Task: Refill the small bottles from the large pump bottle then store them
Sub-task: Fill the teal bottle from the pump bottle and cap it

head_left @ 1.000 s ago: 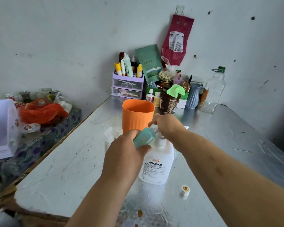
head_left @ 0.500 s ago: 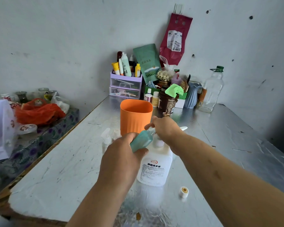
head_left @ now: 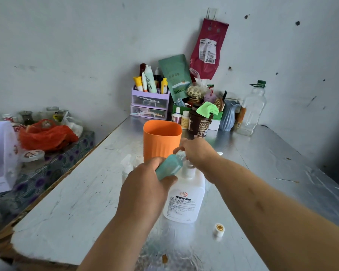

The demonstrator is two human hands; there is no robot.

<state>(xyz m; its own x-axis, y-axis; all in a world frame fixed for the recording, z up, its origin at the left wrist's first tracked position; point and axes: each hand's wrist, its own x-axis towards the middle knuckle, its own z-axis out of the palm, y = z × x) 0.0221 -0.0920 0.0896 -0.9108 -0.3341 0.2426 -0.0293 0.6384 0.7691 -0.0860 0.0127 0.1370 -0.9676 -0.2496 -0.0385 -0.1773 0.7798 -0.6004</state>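
Scene: at a metal table [head_left: 76, 192], you hold a small teal bottle [head_left: 169, 168] up to the top of the large pump bottle [head_left: 184, 200], which stands upright at the table's middle
Left hand: your left hand [head_left: 145, 190] wraps its fingers and thumb round the teal bottle's lower body; the bottle tilts, neck pointing up and to the far right
Right hand: your right hand [head_left: 198, 153] arches over the pump head, fingers curled down by the teal bottle's clear neck; whether it presses the pump or pinches the neck cannot be told
Step in hand: by appearance, filling this bottle from the pump
Doing it well: bring the open neck squarely under the spout; press slowly and fully; watch the level through the teal wall; stop short of the rim
Pose: both forearms reach out from the near edge and meet above the pump; wrists bend downward
Nearby: an orange cup [head_left: 160, 139] stands just beyond the hands; clear small bottles [head_left: 128, 165] wait to its left; a white cap [head_left: 219, 228] lies near right of the pump bottle
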